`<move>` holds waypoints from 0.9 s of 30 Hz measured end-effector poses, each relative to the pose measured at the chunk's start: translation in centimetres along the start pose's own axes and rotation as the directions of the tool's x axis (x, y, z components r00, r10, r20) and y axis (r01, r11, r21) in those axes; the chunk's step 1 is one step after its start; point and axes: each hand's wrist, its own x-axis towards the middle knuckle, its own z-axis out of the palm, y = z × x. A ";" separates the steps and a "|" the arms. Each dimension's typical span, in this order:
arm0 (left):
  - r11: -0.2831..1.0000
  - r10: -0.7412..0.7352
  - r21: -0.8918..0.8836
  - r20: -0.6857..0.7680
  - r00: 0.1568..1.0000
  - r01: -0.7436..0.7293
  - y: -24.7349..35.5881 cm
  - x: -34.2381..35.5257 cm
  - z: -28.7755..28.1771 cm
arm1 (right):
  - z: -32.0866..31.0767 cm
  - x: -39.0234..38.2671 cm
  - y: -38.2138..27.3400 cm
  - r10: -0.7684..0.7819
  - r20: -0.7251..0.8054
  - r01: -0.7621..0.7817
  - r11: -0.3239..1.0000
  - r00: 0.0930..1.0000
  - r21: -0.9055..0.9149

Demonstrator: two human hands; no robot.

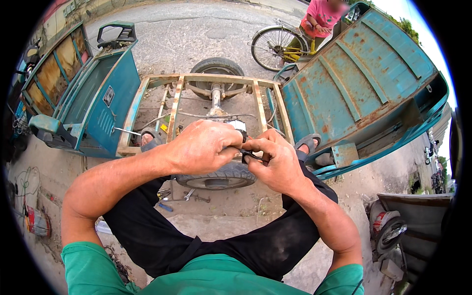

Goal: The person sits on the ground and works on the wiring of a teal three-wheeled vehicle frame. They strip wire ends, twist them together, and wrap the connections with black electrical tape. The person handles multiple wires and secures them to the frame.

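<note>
I'm seeing the left hand (204, 146) and right hand (277, 160) pinching a thin black piece (252, 156) above the near wheel (219, 182), its long axis apparently running left to right. Beyond, a metal frame (259, 104) is bordering open gaps.

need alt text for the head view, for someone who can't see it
A left hand and right hand pinch a small black part above an open vehicle frame with two tires. A teal body section stands to the left, a rusty teal panel to the right; beyond, a yellow bicycle stands by a person in pink.
</note>
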 end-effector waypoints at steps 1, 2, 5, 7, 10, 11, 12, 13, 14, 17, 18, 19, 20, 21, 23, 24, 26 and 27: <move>1.000 0.015 0.014 -0.014 1.000 -0.015 0.0 -0.1 0.0 | -0.1 -0.1 0.1 -0.001 0.013 0.001 1.000 1.000 0.003; 0.999 0.031 0.028 -0.028 0.999 -0.030 0.1 -0.1 0.1 | -0.1 -0.1 0.2 -0.003 0.027 0.003 1.000 1.000 0.005; 0.997 0.061 0.048 -0.067 0.996 -0.057 0.2 0.0 0.4 | -0.4 -0.3 0.5 -0.004 0.033 0.001 0.998 0.999 0.069; 0.995 0.076 0.074 -0.081 0.994 -0.070 0.3 0.1 0.4 | -0.7 -0.3 0.3 0.028 0.065 -0.036 0.992 0.997 0.119; 0.988 0.095 0.125 -0.078 0.992 -0.085 0.4 0.4 0.3 | -1.3 -0.2 0.0 0.126 0.181 -0.158 0.972 0.975 0.174; 0.987 0.095 0.134 -0.075 0.993 -0.085 0.4 0.4 0.4 | -1.5 -0.2 0.0 0.159 0.223 -0.203 0.960 0.962 0.194; 0.986 0.097 0.142 -0.074 0.993 -0.086 0.4 0.5 0.4 | -1.7 -0.2 0.0 0.190 0.267 -0.249 0.946 0.945 0.209; 0.991 0.067 0.116 -0.071 0.995 -0.059 0.5 0.5 0.6 | -1.7 -0.4 0.0 0.201 0.264 -0.269 0.929 0.943 0.254; 0.995 0.038 0.090 -0.068 0.997 -0.031 0.5 0.4 0.7 | -1.6 -0.6 0.0 0.212 0.262 -0.288 0.910 0.942 0.298; 0.997 -0.074 0.006 -0.028 0.997 0.074 1.1 0.5 0.7 | -1.5 -1.0 0.7 0.157 0.229 -0.243 0.876 0.961 0.416; 0.993 -0.116 -0.021 -0.009 0.993 0.116 1.3 0.6 0.6 | -1.5 -1.1 0.9 0.123 0.212 -0.209 0.867 0.970 0.453; 0.991 -0.131 -0.007 0.018 0.991 0.131 1.3 0.6 0.6 | -1.5 -1.1 0.8 0.112 0.195 -0.188 0.881 0.974 0.434; 0.989 -0.146 0.007 0.044 0.988 0.146 1.2 0.6 0.5 | -1.4 -1.1 0.7 0.100 0.178 -0.167 0.895 0.979 0.413; 0.987 -0.162 0.023 0.069 0.984 0.161 1.1 0.5 0.5 | -1.4 -1.0 0.5 0.086 0.163 -0.144 0.908 0.983 0.392; 0.991 -0.086 0.104 0.052 0.995 0.081 0.8 0.1 0.6 | -1.1 -1.1 0.7 0.067 0.136 -0.107 0.945 0.988 0.309; 0.989 -0.045 0.143 0.046 0.998 0.038 0.6 0.0 0.8 | -1.0 -1.2 0.9 0.058 0.122 -0.089 0.960 0.991 0.264; 0.986 -0.029 0.168 0.048 0.998 0.020 0.5 0.0 1.0 | -0.6 -1.1 1.3 -0.040 0.075 0.027 0.985 0.996 0.171; 0.984 -0.008 0.178 0.046 0.999 0.000 0.5 0.4 1.2 | -0.8 -1.0 1.4 -0.089 0.051 0.083 0.990 0.995 0.110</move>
